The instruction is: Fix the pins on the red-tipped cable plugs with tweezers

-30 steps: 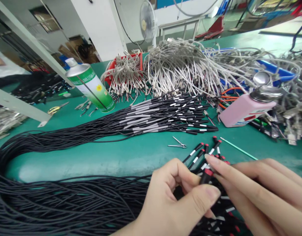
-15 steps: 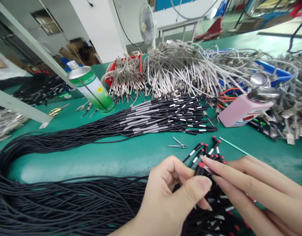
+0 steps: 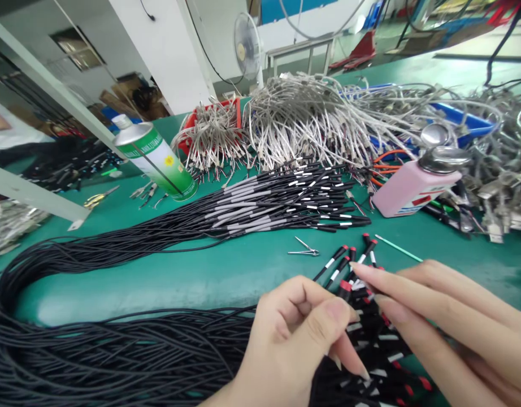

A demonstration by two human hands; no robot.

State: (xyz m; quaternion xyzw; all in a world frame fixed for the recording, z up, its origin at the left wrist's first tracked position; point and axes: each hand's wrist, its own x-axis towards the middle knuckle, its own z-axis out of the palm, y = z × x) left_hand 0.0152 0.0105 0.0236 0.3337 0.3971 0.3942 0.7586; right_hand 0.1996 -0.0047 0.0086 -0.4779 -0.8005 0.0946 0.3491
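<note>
My left hand (image 3: 300, 336) is closed in a pinch around a black cable end with a red tip (image 3: 345, 286), which points up past the thumb. Just to its right, my right hand (image 3: 459, 322) has its fingers stretched out, the fingertips a little apart and nothing visible between them. Behind and below the hands lie several more red-tipped cable ends (image 3: 339, 265) with white bands, partly hidden by my fingers. Their long black cables (image 3: 116, 356) run off to the left and curve back. The far ends, with grey sleeves (image 3: 243, 204), lie across the table.
Small tweezers (image 3: 305, 250) and a thin green stick (image 3: 398, 247) lie beyond my hands. A pink pump bottle (image 3: 402, 189) stands right, a green-and-white can (image 3: 165, 169) left. Heaped grey cables (image 3: 303, 118) and a red bin (image 3: 237, 113) are behind. Scissors (image 3: 100, 198) lie left.
My right fingertips have drawn slightly away from the red-tipped cable end and spread a little. My left hand keeps its pinch, and the camera view has shifted slightly.
</note>
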